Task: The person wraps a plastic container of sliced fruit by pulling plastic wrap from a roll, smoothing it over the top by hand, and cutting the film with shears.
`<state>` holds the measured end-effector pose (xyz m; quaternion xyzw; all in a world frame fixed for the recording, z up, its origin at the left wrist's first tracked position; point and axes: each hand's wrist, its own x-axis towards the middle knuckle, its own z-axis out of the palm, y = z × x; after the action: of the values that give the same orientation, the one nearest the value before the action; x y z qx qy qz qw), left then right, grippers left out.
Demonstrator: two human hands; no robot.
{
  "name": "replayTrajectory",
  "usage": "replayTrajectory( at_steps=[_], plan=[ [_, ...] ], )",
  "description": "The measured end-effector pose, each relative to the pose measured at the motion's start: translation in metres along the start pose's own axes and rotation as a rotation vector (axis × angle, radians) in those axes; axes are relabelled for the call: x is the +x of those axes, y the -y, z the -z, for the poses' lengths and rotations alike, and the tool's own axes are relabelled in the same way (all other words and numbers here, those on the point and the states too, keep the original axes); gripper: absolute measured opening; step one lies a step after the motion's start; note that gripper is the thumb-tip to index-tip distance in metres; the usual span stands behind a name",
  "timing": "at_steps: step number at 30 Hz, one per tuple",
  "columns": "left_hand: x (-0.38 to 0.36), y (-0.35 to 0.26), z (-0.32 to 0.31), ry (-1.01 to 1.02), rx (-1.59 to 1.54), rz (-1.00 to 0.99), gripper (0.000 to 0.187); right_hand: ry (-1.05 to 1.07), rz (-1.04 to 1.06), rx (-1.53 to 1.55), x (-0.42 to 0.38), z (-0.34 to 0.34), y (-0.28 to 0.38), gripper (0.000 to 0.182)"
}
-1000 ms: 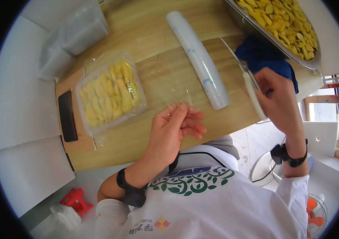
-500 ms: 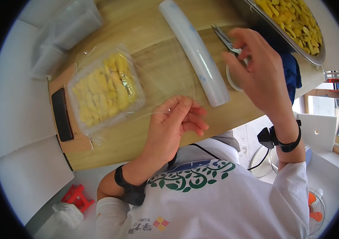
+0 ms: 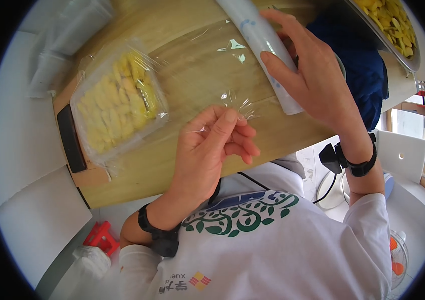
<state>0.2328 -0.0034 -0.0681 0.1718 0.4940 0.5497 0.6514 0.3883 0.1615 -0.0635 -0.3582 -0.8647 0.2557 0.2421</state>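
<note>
My left hand [image 3: 202, 145] pinches the edge of a sheet of clear cling film [image 3: 200, 62] between thumb and forefinger. The film stretches over the wooden table to the cling film roll [image 3: 245, 25], which has pale blue marks. Over the roll is my right hand [image 3: 317, 75], its thumb and fingers spread. Whether its fingers touch the roll is hard to see. Left of my left hand sits a clear plastic tray [image 3: 85, 147] of yellow fruit slices [image 3: 115, 102], with film over it. The scissors are mostly hidden behind my right hand.
A black panel [image 3: 71, 137] on a brown board lies by the tray. Stacked clear containers [image 3: 80, 30] stand at the back left. A metal pan [image 3: 412, 64] of yellow slices and a blue cloth [image 3: 376, 90] are at the right. A red stool [image 3: 102, 237] stands on the floor.
My right hand has moved up and left from beside the scissors to over the roll, its fingers spreading. My left hand keeps its pinch on the film. The view has shifted slightly.
</note>
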Motion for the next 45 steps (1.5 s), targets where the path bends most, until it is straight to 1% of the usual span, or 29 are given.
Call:
replayTrajectory(
  at_steps=[2,4,5,7,8,10,14,16,17,19,20,22,23,25,27,29,34,36,40,45],
  plan=[
    [0.0,0.001,0.0,-0.004,-0.004,-0.005,0.028,-0.012,-0.006,-0.003,0.001,0.005,0.004,0.055],
    [0.0,0.001,0.0,-0.005,-0.008,-0.014,0.028,0.052,-0.078,0.085,0.004,0.022,0.02,0.062],
    [0.0,0.001,0.0,-0.015,-0.006,-0.016,0.028,0.054,-0.078,0.086,0.005,0.019,0.015,0.062],
    [0.0,0.001,-0.001,-0.024,-0.004,-0.016,0.028,0.039,-0.051,0.08,0.007,0.014,0.002,0.054],
    [0.0,0.001,-0.001,-0.028,-0.003,-0.017,0.028,0.039,-0.052,0.08,0.007,0.015,0.002,0.054],
    [0.0,0.001,-0.001,-0.032,-0.002,-0.018,0.028,0.095,-0.241,0.216,0.008,0.018,0.006,0.053],
    [-0.001,0.001,-0.001,-0.05,-0.001,-0.006,0.028,0.069,-0.194,0.198,0.008,0.019,0.009,0.053],
    [-0.001,0.0,-0.002,-0.056,-0.003,-0.001,0.028,0.038,-0.207,0.09,0.007,0.025,0.029,0.054],
    [-0.001,0.0,-0.002,-0.062,0.003,0.004,0.028,0.036,-0.206,0.09,0.008,0.023,0.021,0.054],
    [0.0,-0.001,-0.003,-0.067,0.01,0.009,0.028,0.076,-0.259,0.187,0.012,0.019,0.006,0.056],
    [-0.001,-0.001,-0.003,-0.065,0.008,0.013,0.028,0.074,-0.26,0.186,0.011,0.021,0.006,0.056],
    [0.0,-0.001,-0.003,-0.06,0.008,0.017,0.028,0.108,-0.37,0.121,0.015,0.026,0.02,0.056],
    [0.0,-0.002,-0.003,-0.055,0.013,0.016,0.028,0.104,-0.37,0.121,0.012,0.022,0.013,0.056],
    [0.0,-0.003,-0.004,-0.048,0.023,0.005,0.028,-0.017,-0.137,0.048,0.005,0.005,-0.008,0.054],
    [0.001,-0.003,-0.004,-0.061,0.01,0.048,0.028,-0.047,-0.125,0.052,0.004,0.002,-0.008,0.053],
    [0.001,-0.002,-0.003,-0.052,0.02,0.039,0.028,-0.075,-0.111,0.055,0.003,0.003,-0.006,0.053],
    [0.003,-0.004,-0.003,-0.041,0.01,0.04,0.029,-0.063,-0.139,0.09,0.0,0.005,-0.004,0.054],
    [0.002,-0.006,-0.006,-0.068,-0.011,0.052,0.033,-0.077,-0.125,0.113,0.0,0.006,-0.001,0.054],
    [0.002,-0.005,-0.005,-0.062,-0.018,0.023,0.038,-0.114,-0.11,0.13,-0.004,0.009,-0.002,0.055],
    [-0.001,-0.008,-0.004,-0.148,0.035,-0.054,0.038,-0.107,-0.1,0.117,-0.007,0.012,0.0,0.055]
  ],
)
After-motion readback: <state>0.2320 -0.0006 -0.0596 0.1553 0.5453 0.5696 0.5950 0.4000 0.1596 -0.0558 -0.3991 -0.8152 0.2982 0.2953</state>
